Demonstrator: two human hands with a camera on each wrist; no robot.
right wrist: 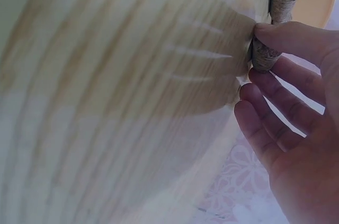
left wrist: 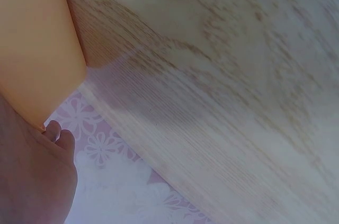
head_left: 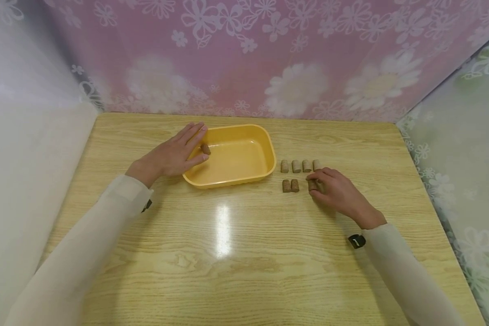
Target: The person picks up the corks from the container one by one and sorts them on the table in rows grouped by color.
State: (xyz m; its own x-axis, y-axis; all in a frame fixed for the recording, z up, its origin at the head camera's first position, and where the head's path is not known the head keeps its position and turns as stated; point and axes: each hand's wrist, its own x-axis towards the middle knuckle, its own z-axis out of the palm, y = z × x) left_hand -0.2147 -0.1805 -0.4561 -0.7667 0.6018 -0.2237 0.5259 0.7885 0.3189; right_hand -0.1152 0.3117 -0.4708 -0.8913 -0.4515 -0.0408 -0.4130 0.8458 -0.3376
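Observation:
My left hand [head_left: 175, 154] reaches over the left rim of a yellow plastic basin [head_left: 232, 182], fingers extended. Inside the basin a dark brown cork [head_left: 205, 149] lies in the gap between its thumb and index finger. The left wrist view catches only part of that hand [left wrist: 34, 166] beside the basin's outer wall [left wrist: 42, 38]. To the right of the basin, my right hand [head_left: 337, 192] pinches a brown cork [head_left: 312, 184] between thumb and fingers, at the table surface. In the right wrist view this cork [right wrist: 263, 57] shows under the thumb of the right hand [right wrist: 299, 123].
Two brown corks [head_left: 290, 185] stand left of the right hand. Behind them runs a row of several lighter corks [head_left: 296, 166], the rightmost close to the right fingers. The wooden table [head_left: 244, 276] meets a pink flowered backdrop [head_left: 236, 68] at its far edge.

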